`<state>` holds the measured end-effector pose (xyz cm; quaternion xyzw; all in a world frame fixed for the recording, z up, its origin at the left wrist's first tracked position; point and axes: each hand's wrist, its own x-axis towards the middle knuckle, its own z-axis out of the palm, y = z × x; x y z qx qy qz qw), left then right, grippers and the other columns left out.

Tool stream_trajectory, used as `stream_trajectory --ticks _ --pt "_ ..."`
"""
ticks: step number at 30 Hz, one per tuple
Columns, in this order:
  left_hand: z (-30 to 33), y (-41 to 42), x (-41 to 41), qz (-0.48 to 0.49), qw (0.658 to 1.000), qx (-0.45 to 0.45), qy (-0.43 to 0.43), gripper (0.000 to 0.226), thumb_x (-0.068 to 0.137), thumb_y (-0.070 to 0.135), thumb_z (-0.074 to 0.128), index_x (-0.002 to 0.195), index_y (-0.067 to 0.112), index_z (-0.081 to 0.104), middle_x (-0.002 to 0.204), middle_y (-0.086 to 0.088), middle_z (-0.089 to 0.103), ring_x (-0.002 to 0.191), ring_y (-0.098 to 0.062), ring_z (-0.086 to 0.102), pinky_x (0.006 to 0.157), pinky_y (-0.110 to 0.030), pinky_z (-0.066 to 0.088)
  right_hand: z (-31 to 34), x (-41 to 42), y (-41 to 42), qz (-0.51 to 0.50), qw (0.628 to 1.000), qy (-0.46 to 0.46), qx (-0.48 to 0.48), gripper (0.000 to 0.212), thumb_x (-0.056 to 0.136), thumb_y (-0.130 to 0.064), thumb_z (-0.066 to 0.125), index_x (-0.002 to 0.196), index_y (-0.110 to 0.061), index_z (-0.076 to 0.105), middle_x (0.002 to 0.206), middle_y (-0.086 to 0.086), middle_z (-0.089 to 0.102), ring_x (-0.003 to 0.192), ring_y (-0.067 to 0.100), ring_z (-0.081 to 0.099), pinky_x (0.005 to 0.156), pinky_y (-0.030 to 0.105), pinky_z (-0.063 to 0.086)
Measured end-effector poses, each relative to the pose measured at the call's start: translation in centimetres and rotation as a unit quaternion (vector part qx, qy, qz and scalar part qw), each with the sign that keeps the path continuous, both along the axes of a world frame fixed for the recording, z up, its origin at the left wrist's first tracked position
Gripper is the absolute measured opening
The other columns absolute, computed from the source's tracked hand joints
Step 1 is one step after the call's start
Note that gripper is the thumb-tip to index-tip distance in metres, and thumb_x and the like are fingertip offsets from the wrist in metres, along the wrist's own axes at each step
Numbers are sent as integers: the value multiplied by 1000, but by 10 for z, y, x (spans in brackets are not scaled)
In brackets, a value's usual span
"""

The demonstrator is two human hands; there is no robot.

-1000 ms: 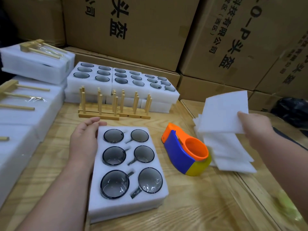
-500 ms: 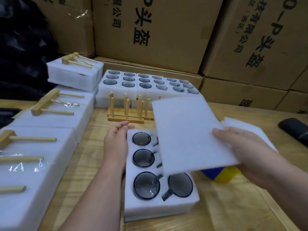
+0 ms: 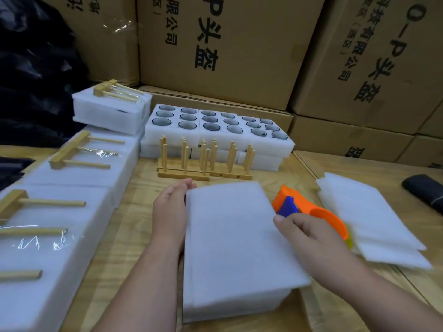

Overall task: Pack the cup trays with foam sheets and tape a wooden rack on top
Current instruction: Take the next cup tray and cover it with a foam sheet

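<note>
White foam sheet (image 3: 235,236) now covers our near cup tray (image 3: 235,300), hiding its cups; right hand (image 3: 309,238) pinches its edge, left hand (image 3: 170,212) flat alongside; rack (image 3: 203,164) next.

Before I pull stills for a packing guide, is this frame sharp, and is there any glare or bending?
Head view: mostly sharp at centre; the foam sheet stack smears at its near right edge; tape on the wooden racks at left glints; the cardboard boxes lean outward from wide-angle distortion.
</note>
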<state>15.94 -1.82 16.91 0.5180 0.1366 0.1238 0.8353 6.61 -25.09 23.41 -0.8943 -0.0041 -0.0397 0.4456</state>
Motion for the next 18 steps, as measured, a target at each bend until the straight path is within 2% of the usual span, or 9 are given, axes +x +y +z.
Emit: stream_trajectory --ticks 2,4,6,8,9,12,13,15,18 --pt "2 0 -1 4 1000 -3 -1 23 93 19 58 90 23 80 95 4 79 75 -6 72 59 -22 54 -10 4 2 0 997 -11 76 41 90 -59 63 74 -22 69 63 -8 57 61 9 51 61 31 36" --pt "3 0 -4 1 1000 -8 -1 22 92 16 59 91 22 80 92 4 79 71 -5 72 53 -20 53 -21 9 8 -1 972 24 232 35 87 -50 66 94 -18 76 87 5 73 79 17 66 71 34 47" --pt "4 0 -6 -10 1000 -17 -1 24 85 13 59 90 23 81 93 5 79 69 -7 71 53 -21 54 -30 14 16 0 923 67 380 42 86 -46 60 110 -15 77 108 11 77 97 23 74 76 34 57" --pt "5 1 -7 -20 1000 -23 3 30 80 10 57 89 25 81 97 6 79 71 -10 71 54 -24 55 -34 20 25 -14 865 109 489 54 83 -46 56 120 -11 73 117 10 76 105 25 74 73 33 61" --pt "5 1 -8 -23 999 -22 3 32 78 9 55 89 25 81 99 6 79 72 -10 71 55 -25 55 -35 24 28 -21 843 123 523 57 83 -47 55 124 -11 70 121 11 74 109 27 72 77 37 61" --pt "7 0 -10 -27 999 -19 -1 36 79 6 51 90 25 80 101 6 79 70 -11 69 54 -25 54 -39 37 30 -54 817 127 560 61 92 -49 49 138 -11 59 137 13 65 128 33 60 109 49 45" --pt "7 0 -11 -30 999 -25 -2 37 81 4 50 91 25 79 101 6 78 69 -11 69 54 -25 54 -39 41 31 -60 815 123 563 58 96 -49 47 140 -12 57 140 13 63 131 33 57 114 50 40" --pt "9 0 -14 -42 999 -35 -2 40 84 1 49 95 25 79 104 8 78 69 -11 69 53 -25 54 -40 46 34 -57 813 110 568 52 95 -48 50 135 -15 60 140 10 63 130 31 58 111 48 42" --pt "10 1 -18 -56 997 -59 -2 38 90 1 54 104 26 78 109 13 77 70 -9 70 55 -24 54 -40 52 41 -59 806 93 582 54 81 -45 59 129 -20 63 135 6 67 124 26 63 96 40 50"
